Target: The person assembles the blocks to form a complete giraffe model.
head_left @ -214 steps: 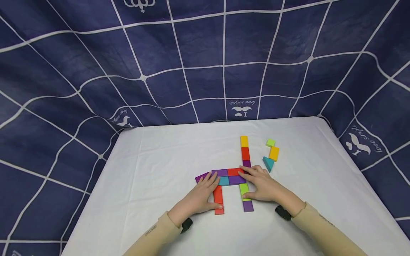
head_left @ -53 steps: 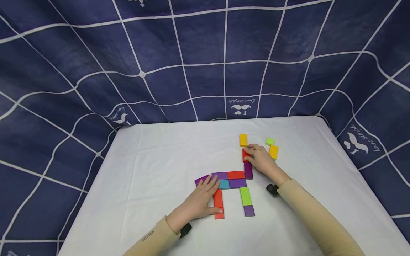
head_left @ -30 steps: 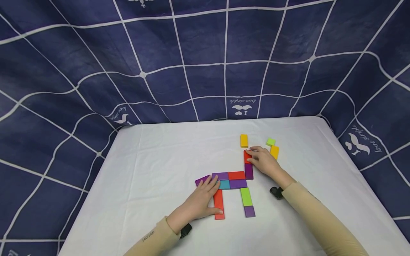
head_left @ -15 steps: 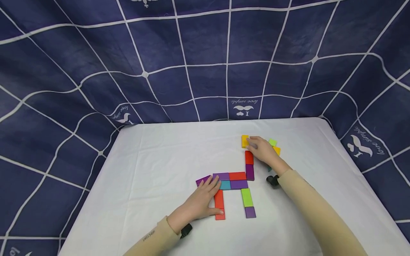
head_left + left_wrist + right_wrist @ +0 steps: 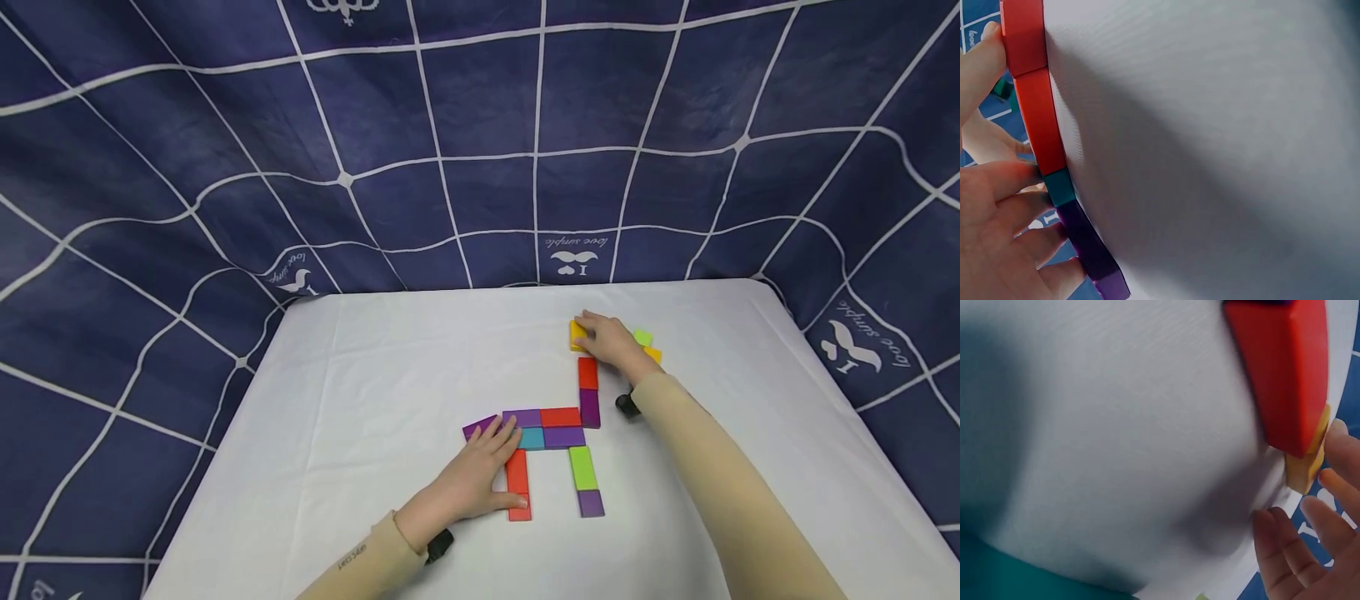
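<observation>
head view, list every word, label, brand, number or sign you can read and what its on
"love simple": blue cloth, upside down, clearest at back centre, repeated at both sides
"I" with a heart: same cloth, back centre
Left sleeve lettering: too small and blurred to read

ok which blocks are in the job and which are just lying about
Likely the job:
yellow block at right hand
red-purple column
middle block rows
tilted purple block
lime-purple column
red column at left hand

Apparently lying about:
lime block
other yellow block
teal block
</observation>
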Action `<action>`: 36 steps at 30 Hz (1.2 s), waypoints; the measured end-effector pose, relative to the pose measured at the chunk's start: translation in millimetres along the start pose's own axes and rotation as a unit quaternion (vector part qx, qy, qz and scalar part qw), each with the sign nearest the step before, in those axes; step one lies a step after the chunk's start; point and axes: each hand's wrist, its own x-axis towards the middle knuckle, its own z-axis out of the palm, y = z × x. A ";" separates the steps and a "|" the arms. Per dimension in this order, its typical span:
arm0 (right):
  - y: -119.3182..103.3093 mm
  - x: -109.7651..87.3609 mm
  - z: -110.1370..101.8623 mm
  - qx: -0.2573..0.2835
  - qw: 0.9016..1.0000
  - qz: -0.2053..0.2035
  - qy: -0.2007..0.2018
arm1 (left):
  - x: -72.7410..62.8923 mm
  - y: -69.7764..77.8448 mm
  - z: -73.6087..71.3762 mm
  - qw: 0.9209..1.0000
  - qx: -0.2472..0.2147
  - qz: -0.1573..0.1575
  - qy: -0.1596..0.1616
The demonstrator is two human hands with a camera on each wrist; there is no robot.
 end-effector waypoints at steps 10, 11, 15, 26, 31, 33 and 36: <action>8.4 -0.1 2.9 -0.002 1.000 -0.001 0.021 | -1.5 1.6 -2.4 1.000 -0.002 0.006 0.005; 8.9 -0.2 2.6 0.000 1.000 -0.003 0.023 | -1.3 1.8 -2.7 1.000 -0.001 0.006 0.004; 10.6 -1.2 1.9 0.015 1.000 0.000 0.025 | -0.8 2.2 -2.3 1.000 0.000 0.003 0.002; 15.3 -6.6 1.4 0.030 0.999 0.004 0.024 | -1.1 1.7 -1.9 1.000 0.002 0.004 0.006; 16.7 -8.8 1.3 0.034 0.999 0.003 0.020 | -0.3 1.5 -0.5 1.000 0.001 0.003 0.005; 17.3 -9.0 1.4 0.032 0.999 0.002 0.020 | -0.2 1.4 -0.4 1.000 0.003 0.004 0.006; 17.7 -9.3 1.6 0.031 0.999 0.000 0.020 | -0.4 1.4 -0.7 1.000 0.005 0.005 0.008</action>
